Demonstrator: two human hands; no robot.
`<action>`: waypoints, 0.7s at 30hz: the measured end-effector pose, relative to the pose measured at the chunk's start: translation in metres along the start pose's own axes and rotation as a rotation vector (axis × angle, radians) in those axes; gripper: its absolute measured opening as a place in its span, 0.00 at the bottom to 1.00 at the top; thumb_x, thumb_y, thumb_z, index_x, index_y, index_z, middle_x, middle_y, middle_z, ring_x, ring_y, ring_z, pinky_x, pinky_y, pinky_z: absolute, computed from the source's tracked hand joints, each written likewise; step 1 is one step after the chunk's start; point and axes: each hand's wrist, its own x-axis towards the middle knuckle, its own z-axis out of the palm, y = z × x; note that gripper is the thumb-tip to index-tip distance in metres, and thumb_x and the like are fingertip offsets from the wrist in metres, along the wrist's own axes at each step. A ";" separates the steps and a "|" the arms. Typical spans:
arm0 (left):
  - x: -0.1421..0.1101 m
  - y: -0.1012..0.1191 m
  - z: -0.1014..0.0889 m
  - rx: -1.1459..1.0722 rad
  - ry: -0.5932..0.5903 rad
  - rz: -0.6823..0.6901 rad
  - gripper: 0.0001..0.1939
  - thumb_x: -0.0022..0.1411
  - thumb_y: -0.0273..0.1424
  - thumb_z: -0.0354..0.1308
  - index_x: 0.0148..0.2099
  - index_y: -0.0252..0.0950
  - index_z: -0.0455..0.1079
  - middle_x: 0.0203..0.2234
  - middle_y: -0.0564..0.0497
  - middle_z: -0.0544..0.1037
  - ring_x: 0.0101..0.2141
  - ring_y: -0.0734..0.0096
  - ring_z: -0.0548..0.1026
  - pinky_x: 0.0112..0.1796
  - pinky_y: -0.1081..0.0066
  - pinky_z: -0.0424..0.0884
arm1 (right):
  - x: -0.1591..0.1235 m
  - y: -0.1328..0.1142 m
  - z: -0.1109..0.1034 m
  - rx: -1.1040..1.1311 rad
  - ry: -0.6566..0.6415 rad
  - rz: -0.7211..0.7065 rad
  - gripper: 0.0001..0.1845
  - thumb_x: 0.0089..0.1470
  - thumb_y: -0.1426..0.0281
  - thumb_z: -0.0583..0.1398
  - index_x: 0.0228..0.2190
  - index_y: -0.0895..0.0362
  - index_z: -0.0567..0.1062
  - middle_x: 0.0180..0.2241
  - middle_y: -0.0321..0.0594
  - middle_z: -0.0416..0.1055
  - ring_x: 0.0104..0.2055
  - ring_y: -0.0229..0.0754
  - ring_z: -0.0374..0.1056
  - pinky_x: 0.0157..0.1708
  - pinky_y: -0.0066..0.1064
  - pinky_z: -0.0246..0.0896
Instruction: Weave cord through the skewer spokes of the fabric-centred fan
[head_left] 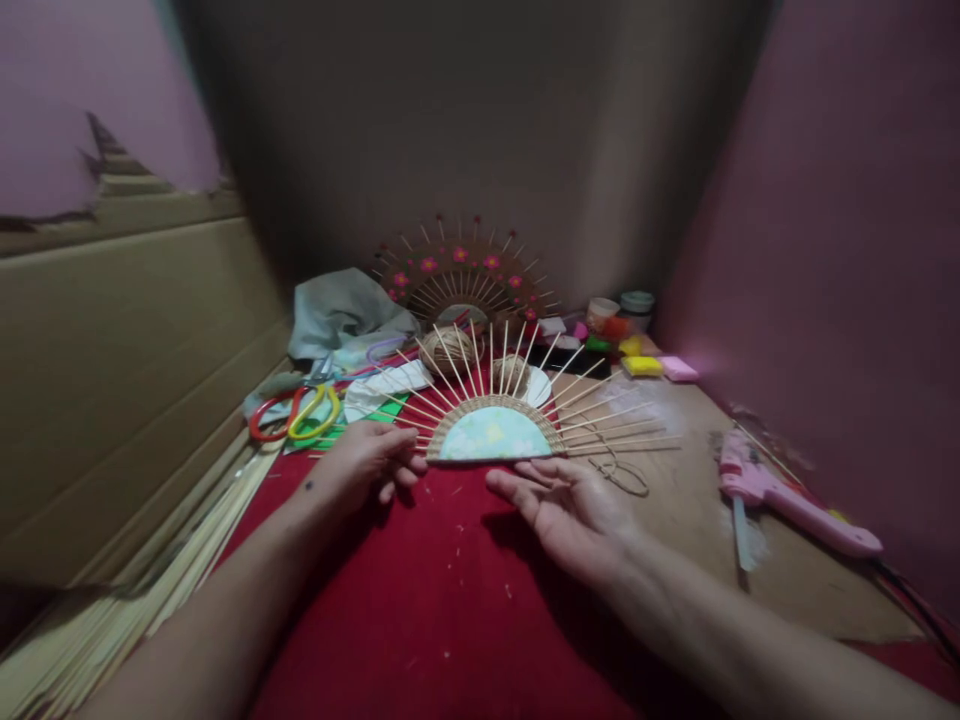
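Observation:
A half-circle craft piece [493, 435] lies on the red cloth [442, 600], with a pale blue centre, a woven twine rim and several thin wooden sticks fanning outward. My left hand [371, 462] rests at its left corner, fingers curled down against the cloth beside the rim. My right hand [559, 500] lies palm up just below its right edge, fingers stretched out toward the piece and holding nothing. A loop of twine [619, 470] trails from the piece past my right hand.
A finished stick fan with pink flowers [465, 275] leans on the back wall. Scissors [296, 412], paper scraps and twine balls [450, 350] lie behind the piece. A pink glue gun [780, 495] sits at right, clay pots [622, 320] at back, bundled sticks [150, 590] at left.

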 end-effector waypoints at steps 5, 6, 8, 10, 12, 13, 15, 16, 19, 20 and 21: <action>0.005 -0.005 0.001 0.068 -0.005 -0.003 0.13 0.52 0.38 0.55 0.27 0.32 0.63 0.18 0.46 0.75 0.13 0.70 0.71 0.08 0.78 0.57 | 0.018 0.000 -0.001 0.074 -0.033 -0.002 0.02 0.43 0.75 0.56 0.22 0.61 0.67 0.32 0.51 0.68 0.40 0.47 0.71 0.37 0.31 0.69; 0.006 -0.005 0.002 0.077 -0.009 0.007 0.12 0.53 0.38 0.54 0.28 0.33 0.62 0.18 0.47 0.74 0.13 0.71 0.71 0.08 0.78 0.58 | 0.020 -0.002 0.001 0.087 -0.001 -0.004 0.01 0.43 0.76 0.56 0.22 0.61 0.67 0.32 0.50 0.68 0.40 0.48 0.70 0.36 0.31 0.69; 0.007 -0.006 0.002 0.080 -0.017 0.027 0.11 0.55 0.37 0.53 0.29 0.34 0.60 0.17 0.48 0.73 0.13 0.71 0.70 0.08 0.79 0.57 | 0.025 -0.008 0.007 0.097 0.044 -0.024 0.03 0.40 0.78 0.56 0.22 0.60 0.67 0.32 0.49 0.68 0.41 0.48 0.70 0.35 0.31 0.69; 0.008 -0.007 0.002 0.084 -0.021 0.035 0.10 0.56 0.36 0.52 0.30 0.35 0.58 0.16 0.49 0.73 0.13 0.72 0.70 0.08 0.80 0.56 | 0.031 -0.015 0.014 0.060 0.044 -0.061 0.04 0.39 0.78 0.57 0.23 0.59 0.67 0.31 0.48 0.69 0.40 0.48 0.70 0.32 0.31 0.69; 0.008 -0.008 0.001 0.097 -0.022 0.048 0.09 0.56 0.35 0.52 0.31 0.35 0.57 0.15 0.50 0.73 0.12 0.72 0.70 0.08 0.80 0.56 | 0.038 -0.020 0.020 -0.015 0.039 -0.106 0.03 0.40 0.75 0.58 0.23 0.58 0.67 0.28 0.45 0.69 0.36 0.46 0.70 0.28 0.31 0.68; 0.009 -0.008 0.001 0.106 -0.019 0.057 0.09 0.56 0.35 0.52 0.32 0.36 0.57 0.15 0.50 0.72 0.13 0.72 0.70 0.09 0.81 0.56 | 0.043 -0.022 0.022 -0.052 0.046 -0.118 0.03 0.41 0.73 0.59 0.23 0.58 0.67 0.25 0.43 0.68 0.32 0.43 0.70 0.24 0.30 0.67; 0.010 -0.009 0.001 0.114 -0.017 0.079 0.08 0.56 0.35 0.52 0.33 0.36 0.57 0.15 0.51 0.73 0.13 0.72 0.70 0.09 0.81 0.56 | 0.051 -0.024 0.027 -0.106 0.068 -0.121 0.06 0.42 0.69 0.60 0.22 0.58 0.67 0.20 0.39 0.67 0.22 0.38 0.66 0.17 0.27 0.61; 0.009 -0.010 0.001 0.116 -0.013 0.087 0.08 0.56 0.35 0.51 0.34 0.36 0.56 0.15 0.51 0.73 0.13 0.71 0.70 0.09 0.81 0.56 | 0.055 -0.024 0.029 -0.123 0.075 -0.126 0.07 0.42 0.69 0.61 0.22 0.58 0.67 0.18 0.37 0.66 0.18 0.36 0.62 0.14 0.25 0.57; 0.007 -0.008 0.004 0.122 0.002 0.096 0.08 0.56 0.34 0.52 0.34 0.37 0.56 0.15 0.52 0.72 0.13 0.71 0.70 0.09 0.80 0.56 | 0.058 -0.025 0.035 -0.162 0.077 -0.183 0.08 0.40 0.73 0.63 0.23 0.57 0.67 0.15 0.32 0.63 0.14 0.32 0.57 0.11 0.22 0.50; 0.005 -0.007 0.005 0.117 0.006 0.107 0.08 0.56 0.35 0.52 0.34 0.37 0.57 0.16 0.52 0.72 0.13 0.72 0.69 0.09 0.80 0.55 | 0.055 -0.027 0.037 -0.170 0.071 -0.212 0.09 0.39 0.74 0.63 0.24 0.57 0.66 0.15 0.31 0.63 0.14 0.32 0.57 0.11 0.21 0.49; 0.004 -0.005 0.005 0.105 0.011 0.124 0.09 0.56 0.36 0.52 0.34 0.37 0.57 0.16 0.52 0.72 0.12 0.73 0.68 0.09 0.80 0.55 | 0.051 -0.031 0.038 -0.173 0.061 -0.240 0.09 0.39 0.75 0.63 0.24 0.57 0.66 0.15 0.30 0.63 0.15 0.32 0.57 0.11 0.21 0.49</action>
